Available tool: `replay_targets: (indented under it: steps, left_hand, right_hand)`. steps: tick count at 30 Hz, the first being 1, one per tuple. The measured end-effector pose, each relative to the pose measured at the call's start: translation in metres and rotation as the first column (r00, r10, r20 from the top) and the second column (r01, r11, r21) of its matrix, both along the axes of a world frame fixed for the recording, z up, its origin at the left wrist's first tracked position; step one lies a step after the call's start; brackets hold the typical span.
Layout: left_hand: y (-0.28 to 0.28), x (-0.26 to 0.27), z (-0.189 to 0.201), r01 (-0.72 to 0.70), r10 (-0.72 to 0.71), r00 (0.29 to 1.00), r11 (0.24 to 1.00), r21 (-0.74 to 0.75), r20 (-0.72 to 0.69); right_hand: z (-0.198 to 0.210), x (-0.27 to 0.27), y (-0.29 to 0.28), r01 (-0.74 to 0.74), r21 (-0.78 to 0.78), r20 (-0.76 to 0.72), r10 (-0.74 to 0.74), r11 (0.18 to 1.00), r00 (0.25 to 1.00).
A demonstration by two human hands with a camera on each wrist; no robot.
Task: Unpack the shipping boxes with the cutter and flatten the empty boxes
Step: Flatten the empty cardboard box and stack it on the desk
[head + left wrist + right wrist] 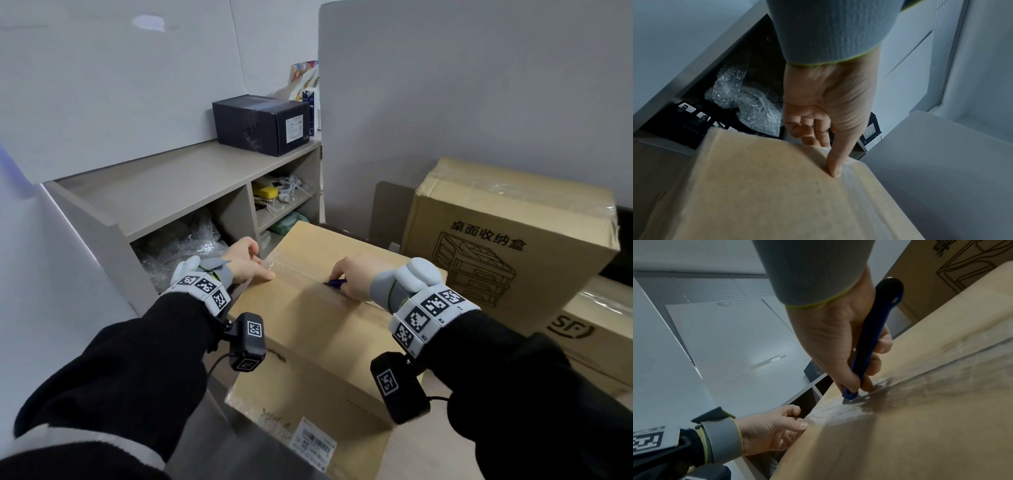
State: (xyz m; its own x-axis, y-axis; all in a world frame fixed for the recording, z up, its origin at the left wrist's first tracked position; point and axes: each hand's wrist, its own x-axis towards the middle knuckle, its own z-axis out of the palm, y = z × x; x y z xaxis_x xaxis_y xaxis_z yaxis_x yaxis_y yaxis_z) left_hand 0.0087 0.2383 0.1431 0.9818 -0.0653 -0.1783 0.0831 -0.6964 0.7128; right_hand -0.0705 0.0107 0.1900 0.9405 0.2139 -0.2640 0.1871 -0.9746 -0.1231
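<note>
Cardboard box (318,308) lies flat on the surface just in front of the person, its top seam still sealed under clear tape (941,379); the right hand (352,274) has its grip wrapped around a blue cutter (871,337), fingers curled along the handle and the blade tip set down on the tape line, angled low so it would slice the tape and probably spare what is packed beneath; the left hand (245,258) braces the far left corner, thumb pressed flat on the top face and the other fingers loosely bent over the edge, holding nothing, most likely to keep the box from sliding under the blade; two more sealed boxes, a printed carton (513,233) on a lower one (596,346), wait to the right; bubble wrap (748,104) fills the shelf cubby to the left.
</note>
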Motion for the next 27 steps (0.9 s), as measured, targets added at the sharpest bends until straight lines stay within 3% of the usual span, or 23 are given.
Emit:
replay_targets:
  steps: [6, 11, 13, 16, 21, 27]
  left_hand:
    - [-0.002, 0.004, -0.002, -0.034, 0.034, 0.999, 0.999, 0.014, -0.015]
    - [-0.012, 0.002, 0.002, -0.043, 0.045, 0.999, 0.991, 0.128, -0.008]
    - [-0.023, -0.002, 0.005, 0.001, 0.004, 1.0, 0.964, 0.267, -0.02]
    - [-0.045, -0.014, 0.013, 0.089, -0.12, 0.992, 0.846, 0.526, 0.024]
    - [-0.086, -0.035, 0.011, 0.339, -0.398, 0.918, 0.779, 0.528, -0.003]
    - [-0.102, -0.043, 0.008, 0.414, -0.488, 0.873, 0.757, 0.506, 0.016]
  right_hand:
    - [-0.002, -0.012, -0.021, 0.009, 0.012, -0.021, -0.009, 1.0, 1.0]
    - [-0.006, -0.015, -0.027, 0.035, 0.046, -0.014, -0.035, 0.998, 0.999]
    - [-0.007, -0.015, -0.026, 0.041, 0.056, -0.006, -0.04, 0.998, 0.999]
    - [-0.011, -0.014, -0.024, 0.05, 0.06, -0.008, -0.05, 0.997, 0.999]
    - [-0.013, -0.016, -0.021, 0.066, 0.025, -0.001, -0.066, 0.997, 0.998]
    - [-0.013, -0.015, -0.017, 0.071, -0.018, -0.015, -0.071, 0.997, 0.997]
